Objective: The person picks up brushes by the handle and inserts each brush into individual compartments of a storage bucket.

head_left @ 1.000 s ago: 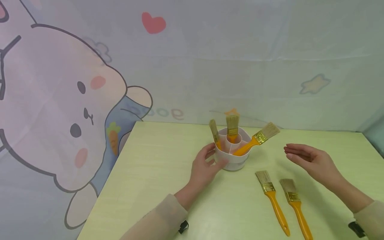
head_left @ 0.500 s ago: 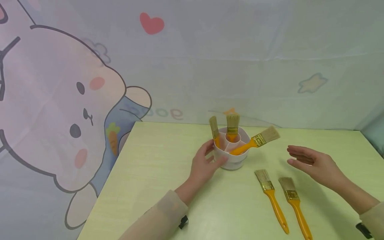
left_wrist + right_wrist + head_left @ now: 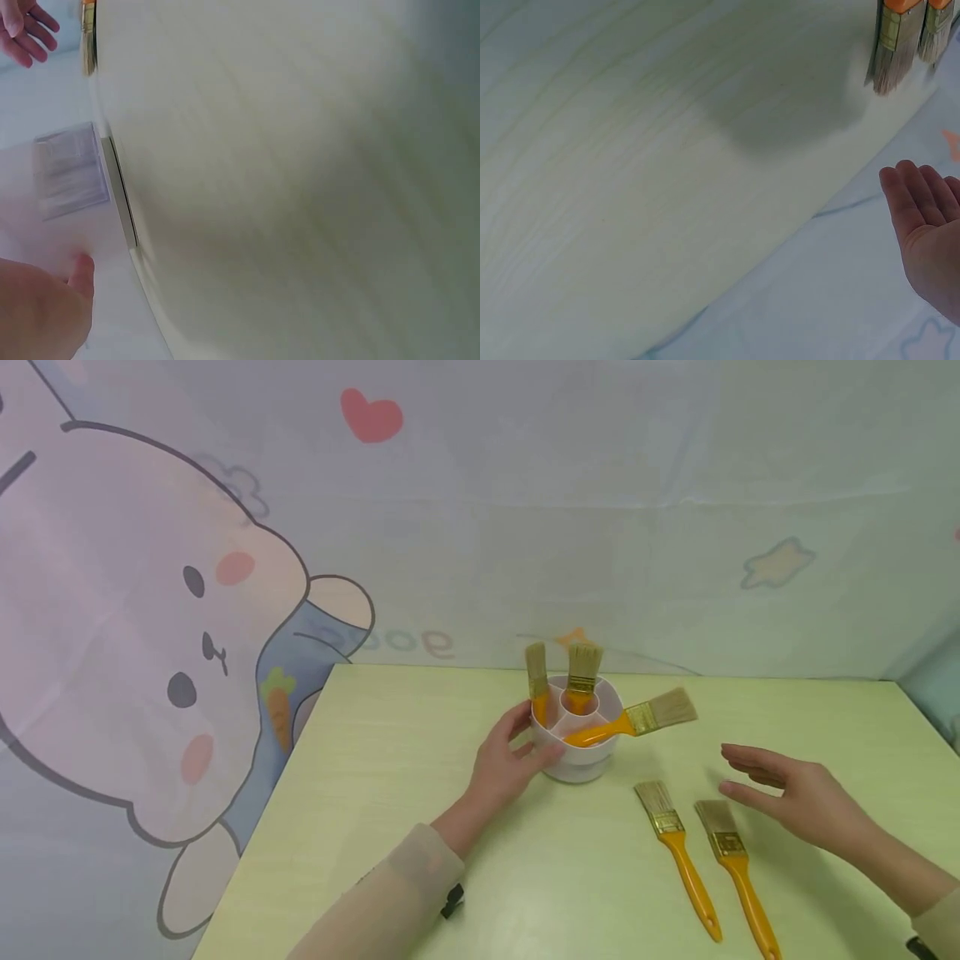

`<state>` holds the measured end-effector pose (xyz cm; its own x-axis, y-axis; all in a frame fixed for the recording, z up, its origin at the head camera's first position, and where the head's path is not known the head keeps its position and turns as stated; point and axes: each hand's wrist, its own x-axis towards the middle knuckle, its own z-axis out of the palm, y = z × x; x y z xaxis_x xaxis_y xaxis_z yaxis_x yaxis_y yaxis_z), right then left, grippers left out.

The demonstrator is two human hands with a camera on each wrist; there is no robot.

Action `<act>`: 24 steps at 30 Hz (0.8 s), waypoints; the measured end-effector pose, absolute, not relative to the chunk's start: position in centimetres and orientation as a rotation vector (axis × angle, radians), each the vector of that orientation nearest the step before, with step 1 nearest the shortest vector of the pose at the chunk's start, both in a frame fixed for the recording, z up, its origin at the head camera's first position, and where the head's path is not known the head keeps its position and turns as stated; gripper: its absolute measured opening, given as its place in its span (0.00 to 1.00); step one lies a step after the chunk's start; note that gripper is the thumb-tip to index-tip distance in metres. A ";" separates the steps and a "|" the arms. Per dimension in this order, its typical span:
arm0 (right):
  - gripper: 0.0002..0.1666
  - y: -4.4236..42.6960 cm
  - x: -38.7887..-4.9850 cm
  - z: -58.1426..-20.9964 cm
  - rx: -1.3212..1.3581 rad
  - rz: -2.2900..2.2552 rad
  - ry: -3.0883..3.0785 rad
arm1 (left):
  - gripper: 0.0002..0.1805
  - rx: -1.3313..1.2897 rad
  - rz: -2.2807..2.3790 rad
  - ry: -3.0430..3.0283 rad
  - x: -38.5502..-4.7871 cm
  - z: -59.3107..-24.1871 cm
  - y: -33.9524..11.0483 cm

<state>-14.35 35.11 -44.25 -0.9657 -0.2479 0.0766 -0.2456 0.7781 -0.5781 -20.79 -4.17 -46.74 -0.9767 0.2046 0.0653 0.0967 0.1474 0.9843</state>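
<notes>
My left hand (image 3: 506, 764) grips the left side of a white round divided holder (image 3: 577, 768), thumb across its front and fingers at its side. Three paintbrushes with orange handles stand in the holder, bristles up. One brush (image 3: 582, 668) is in the round middle cup, another brush (image 3: 536, 670) is upright at the left, and a third brush (image 3: 660, 712) leans far out over the right rim. My right hand (image 3: 795, 793) hovers to the right with fingers extended, touching nothing. In the left wrist view, the holder's clear lower part (image 3: 71, 172) shows near my thumb.
Two more paintbrushes, a nearer-centre brush (image 3: 678, 860) and a right-hand brush (image 3: 738, 877), lie side by side on the pale green table (image 3: 360, 810), bristles pointing away. Behind the table's back edge hangs a printed cloth (image 3: 487, 543).
The holder has turned slightly, so the left brush looks more upright and the leaning brush lies flatter. My right hand has drifted a little lower. The left hand keeps its grip.
</notes>
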 end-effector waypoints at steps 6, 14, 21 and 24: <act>0.36 34.9 -13.8 -44.6 -0.410 -0.927 2.950 | 0.41 0.336 1.963 2.297 -21.1 -46.7 -4.5; 0.35 34.5 -13.6 -45.3 -0.427 -0.926 2.954 | 0.42 0.350 1.918 2.321 -21.5 -47.1 -5.0; 0.35 34.1 -13.6 -45.5 -0.438 -0.919 2.959 | 0.41 0.363 1.927 2.323 -21.6 -47.4 -5.5; 0.35 34.0 -13.6 -45.6 -0.442 -0.912 2.954 | 0.41 0.353 1.928 2.310 -21.7 -47.5 -5.7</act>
<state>-13.55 33.99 -45.59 -0.9598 -0.2730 0.0656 -0.2624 0.7893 -0.5551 -21.70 -5.71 -47.50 -0.9668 0.2478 0.0627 0.1060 0.1654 0.9805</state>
